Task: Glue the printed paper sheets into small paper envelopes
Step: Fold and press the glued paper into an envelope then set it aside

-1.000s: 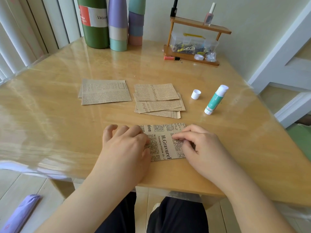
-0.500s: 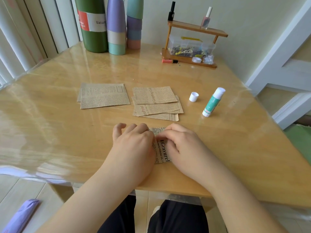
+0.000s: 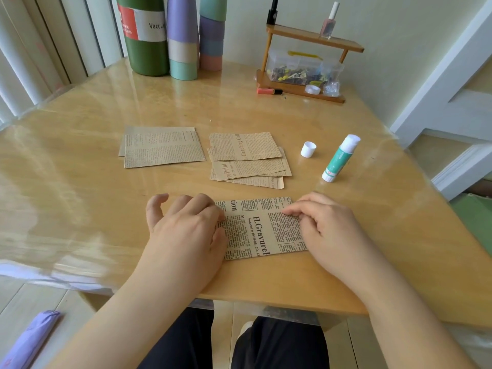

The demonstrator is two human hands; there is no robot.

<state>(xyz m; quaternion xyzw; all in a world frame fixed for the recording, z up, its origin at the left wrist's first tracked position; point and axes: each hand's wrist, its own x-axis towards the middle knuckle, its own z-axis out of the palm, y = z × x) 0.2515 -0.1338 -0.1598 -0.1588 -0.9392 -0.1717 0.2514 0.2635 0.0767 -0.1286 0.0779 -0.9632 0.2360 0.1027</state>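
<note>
A folded sheet of brown newspaper-print paper (image 3: 259, 230) lies flat near the table's front edge. My left hand (image 3: 186, 227) rests on its left end and presses it down. My right hand (image 3: 328, 227) covers the right end, its bent fingertips pressing on the folded flap's edge. Behind it lies a loose stack of several folded printed sheets (image 3: 247, 158), and two flat printed sheets (image 3: 162, 147) lie further left. An uncapped green and white glue stick (image 3: 340, 158) lies to the right, its white cap (image 3: 308, 149) standing beside it.
The wooden table (image 3: 80, 187) has a glossy clear cover. At the back stand a green flask (image 3: 145, 35) and pastel bottles (image 3: 183, 38). A small wooden shelf (image 3: 306, 87) with clips and nail polish stands back right. A white stair frame is on the right.
Half a second ago both hands met over the middle of the folded paper. They have slid apart to its left and right ends, uncovering the printed face.
</note>
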